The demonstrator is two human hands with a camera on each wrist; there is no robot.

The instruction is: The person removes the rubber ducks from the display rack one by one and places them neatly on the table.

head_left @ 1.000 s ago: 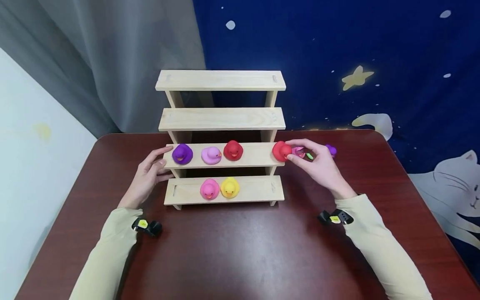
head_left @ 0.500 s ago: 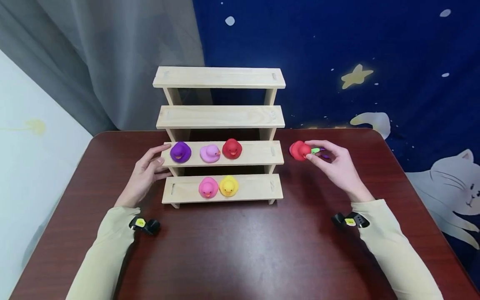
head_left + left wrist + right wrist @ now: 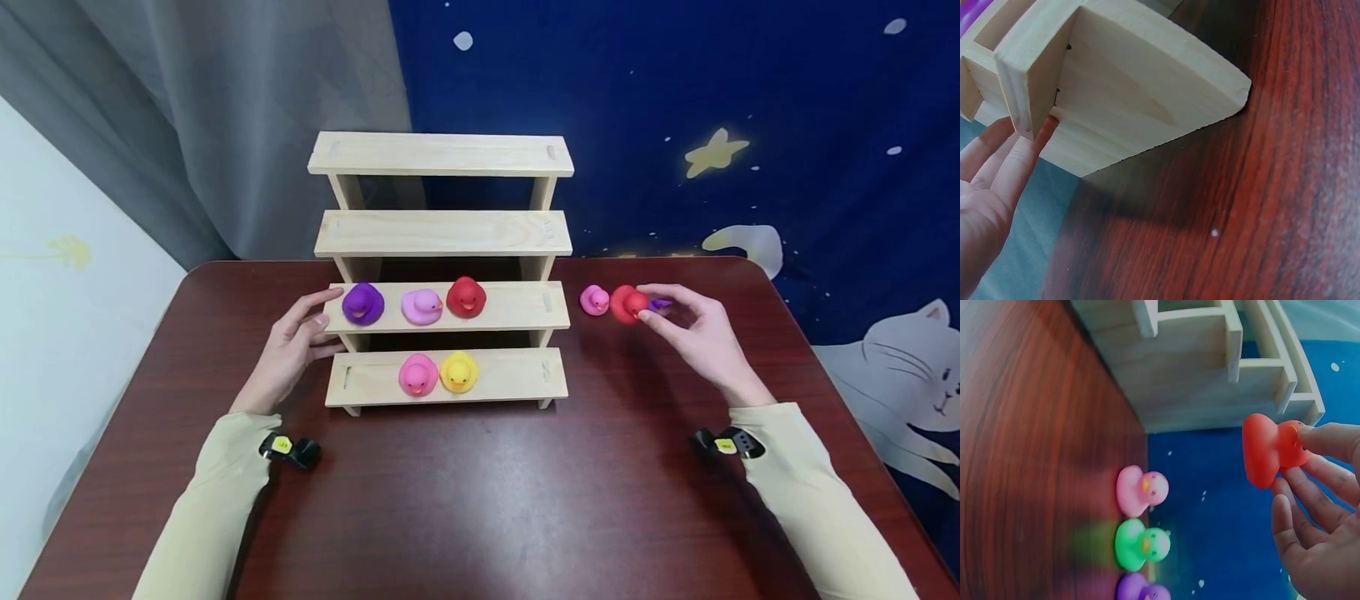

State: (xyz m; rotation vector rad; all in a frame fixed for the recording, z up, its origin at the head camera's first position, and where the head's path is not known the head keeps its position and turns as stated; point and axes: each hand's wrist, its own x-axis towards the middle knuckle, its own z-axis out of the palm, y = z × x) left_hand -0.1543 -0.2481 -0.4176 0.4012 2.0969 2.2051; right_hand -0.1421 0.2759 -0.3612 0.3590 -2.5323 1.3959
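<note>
In the head view my right hand point(image 3: 693, 333) pinches a red rubber duck point(image 3: 628, 305) between thumb and fingers, right of the stepped wooden shelf point(image 3: 442, 233). The right wrist view shows that red duck point(image 3: 1263, 450) above the table, apart from the shelf. Near it stand a pink duck point(image 3: 1135, 490), a green duck point(image 3: 1138, 544) and a purple duck point(image 3: 1138, 587); the head view hides the green one. My left hand point(image 3: 288, 346) holds the left end of the second step from the bottom, its fingers point(image 3: 1013, 165) about the board's end.
On that second step sit a purple duck point(image 3: 363, 304), a light pink duck point(image 3: 422, 307) and a dark red duck point(image 3: 467, 297). The bottom step bears a pink duck point(image 3: 417, 375) and a yellow duck point(image 3: 459, 372). Behind the brown table point(image 3: 480, 500) hang curtains.
My right hand has carried the red duck rightward, off the right end of the second step and past the pink duck on the table. My left hand stays at the shelf's end.
</note>
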